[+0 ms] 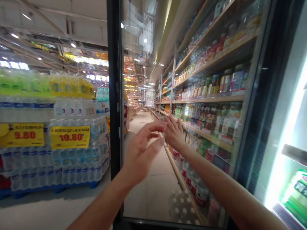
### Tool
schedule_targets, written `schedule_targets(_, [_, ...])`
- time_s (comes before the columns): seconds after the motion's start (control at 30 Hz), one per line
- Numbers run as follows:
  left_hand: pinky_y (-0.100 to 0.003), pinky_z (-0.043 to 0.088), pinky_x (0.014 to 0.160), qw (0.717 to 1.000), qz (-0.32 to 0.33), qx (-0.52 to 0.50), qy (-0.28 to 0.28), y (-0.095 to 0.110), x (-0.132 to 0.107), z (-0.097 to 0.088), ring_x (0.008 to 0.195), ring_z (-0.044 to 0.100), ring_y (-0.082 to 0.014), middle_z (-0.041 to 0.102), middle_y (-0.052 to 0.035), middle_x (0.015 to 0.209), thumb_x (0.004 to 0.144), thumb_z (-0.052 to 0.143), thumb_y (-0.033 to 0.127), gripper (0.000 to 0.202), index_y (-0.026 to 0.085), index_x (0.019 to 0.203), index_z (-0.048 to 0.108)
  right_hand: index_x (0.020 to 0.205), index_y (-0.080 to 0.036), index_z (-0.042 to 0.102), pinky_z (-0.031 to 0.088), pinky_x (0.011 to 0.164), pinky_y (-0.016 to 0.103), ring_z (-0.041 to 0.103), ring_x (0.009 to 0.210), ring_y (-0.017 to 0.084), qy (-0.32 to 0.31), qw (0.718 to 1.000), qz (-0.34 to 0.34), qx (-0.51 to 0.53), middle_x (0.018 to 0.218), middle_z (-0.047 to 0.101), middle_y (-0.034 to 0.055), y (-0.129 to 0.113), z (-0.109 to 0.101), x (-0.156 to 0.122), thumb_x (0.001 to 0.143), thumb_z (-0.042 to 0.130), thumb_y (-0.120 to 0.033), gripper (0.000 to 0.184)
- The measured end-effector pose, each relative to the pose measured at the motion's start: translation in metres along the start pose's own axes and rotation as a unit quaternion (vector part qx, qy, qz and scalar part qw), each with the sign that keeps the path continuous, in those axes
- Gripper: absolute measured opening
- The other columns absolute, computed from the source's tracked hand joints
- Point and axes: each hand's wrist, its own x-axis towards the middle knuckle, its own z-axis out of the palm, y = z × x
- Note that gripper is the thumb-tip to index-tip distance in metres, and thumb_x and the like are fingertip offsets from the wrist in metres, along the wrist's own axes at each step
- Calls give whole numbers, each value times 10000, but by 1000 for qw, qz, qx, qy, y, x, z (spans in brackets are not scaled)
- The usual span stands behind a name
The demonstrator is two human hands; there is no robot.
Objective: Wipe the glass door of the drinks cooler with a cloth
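Observation:
My left hand (142,150) is raised in front of the glass door (144,204), its fingers curved and the thumb held apart. Nothing shows between them. Just beyond its fingertips is my right hand (174,132), palm turned toward the glass with the fingers stretched and spread. I cannot tell whether it touches the pane. The door's black frame (115,105) stands upright to the left of both hands.
Seen in or through the glass are shelves of bottled drinks (208,118) along an aisle. On the left, stacked water bottles (74,159) rest on a blue pallet (59,189) with yellow price signs (70,137). A lit cooler with a green package (297,191) is at right.

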Motion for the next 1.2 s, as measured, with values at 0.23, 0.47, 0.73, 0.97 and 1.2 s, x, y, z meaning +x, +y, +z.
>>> schedule_targets(0.23, [-518,255,1048,897,110,426,-39,-109,15,9,1332,235,-310,324,-159,1416,801,483,209,439,142,1235,474,1318,-215,412,110,1123,432,216,1359,183,-110,966,-224,66,1416,382,35,-19,-2,-77,811,422,-183,508])
schedule_targets(0.47, [-532,221,1055,863,132,485,-46,-125,2,12,1365,134,-289,248,-124,1458,853,440,272,474,183,1316,398,1256,-160,482,103,1108,479,268,1336,237,17,998,51,-38,1357,455,103,17,-6,-8,827,433,-189,432])
schedule_targets(0.73, [-541,220,1047,854,156,496,-14,-138,-15,18,1366,114,-296,291,-164,1431,855,433,228,458,150,1305,410,1224,-214,511,98,1125,461,312,1315,193,-78,986,-146,28,1312,510,48,-1,-17,-106,793,446,-150,441])
schedule_targets(0.97, [-525,147,1079,853,206,474,-69,-124,-19,58,1337,242,-267,380,-106,1395,848,477,291,425,243,1270,461,1287,-170,449,146,1099,485,239,1350,236,21,992,111,-55,1361,442,115,50,-23,-45,814,418,-176,474])
schedule_targets(1.2, [-544,157,1065,852,193,484,-48,-125,-19,69,1320,277,-286,399,-117,1379,855,463,298,414,231,1263,473,1188,-218,542,95,1125,459,345,1297,202,-67,996,-53,-4,1247,567,43,14,-29,-135,800,437,-158,406])
